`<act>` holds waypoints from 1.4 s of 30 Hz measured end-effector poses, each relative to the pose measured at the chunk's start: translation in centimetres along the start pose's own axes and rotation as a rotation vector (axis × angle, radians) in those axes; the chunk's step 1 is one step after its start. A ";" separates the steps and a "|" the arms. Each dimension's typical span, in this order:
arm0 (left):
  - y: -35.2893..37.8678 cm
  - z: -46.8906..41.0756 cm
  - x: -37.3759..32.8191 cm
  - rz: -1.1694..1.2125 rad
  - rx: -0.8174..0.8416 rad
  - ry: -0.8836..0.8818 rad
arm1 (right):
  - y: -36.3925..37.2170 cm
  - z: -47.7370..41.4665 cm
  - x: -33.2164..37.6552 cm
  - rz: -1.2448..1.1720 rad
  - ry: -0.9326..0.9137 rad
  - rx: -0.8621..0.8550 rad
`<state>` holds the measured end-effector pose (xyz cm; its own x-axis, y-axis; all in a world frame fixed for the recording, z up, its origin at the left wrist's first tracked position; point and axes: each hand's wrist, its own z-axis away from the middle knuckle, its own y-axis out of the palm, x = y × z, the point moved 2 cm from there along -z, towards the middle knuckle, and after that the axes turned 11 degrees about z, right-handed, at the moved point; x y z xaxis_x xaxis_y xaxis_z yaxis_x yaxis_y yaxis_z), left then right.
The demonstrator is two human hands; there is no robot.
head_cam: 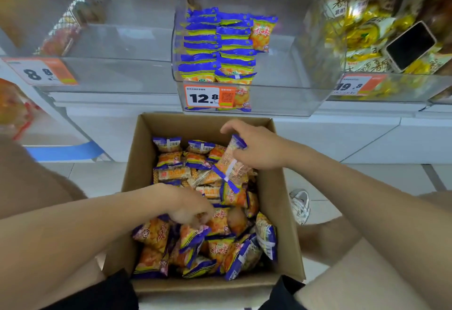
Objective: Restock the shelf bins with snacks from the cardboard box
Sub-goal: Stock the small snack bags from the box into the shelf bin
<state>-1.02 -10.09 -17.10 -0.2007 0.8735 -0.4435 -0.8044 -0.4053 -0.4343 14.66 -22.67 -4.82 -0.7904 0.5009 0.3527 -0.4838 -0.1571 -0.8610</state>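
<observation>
One packet (233,160) is held near its top in the right hand (256,149), just above the cardboard box (137,153), and it could slip on the way to the half-filled middle bin (288,94). Left hand (188,208) is curled into the loose snacks (171,175), too blurry to tell if it's gripping; rushing might crush some.

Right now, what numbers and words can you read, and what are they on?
"12.8": middle price tag, on the middle bin.
"8.8": left price tag.
"19.8": right price tag, first digit unclear.
Small print on the tags and the characters on the snack packets: too blurred to read.
</observation>
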 end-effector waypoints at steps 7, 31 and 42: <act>-7.5 6.4 -4.8 0.507 -0.537 0.324 | -7.6 3.4 0.3 -0.535 0.132 -0.302; -14.8 13.3 -7.0 0.913 -1.253 0.518 | -11.0 2.7 -0.4 -0.966 0.214 -0.586; -17.0 13.8 -7.9 0.975 -1.238 0.521 | -15.2 -0.3 -6.8 -0.701 0.291 -0.865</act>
<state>6.50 -6.36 4.57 0.0725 0.1046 -0.9919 0.4571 -0.8874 -0.0602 27.51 -23.48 5.78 -0.2782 0.4423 0.8526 -0.2745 0.8141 -0.5118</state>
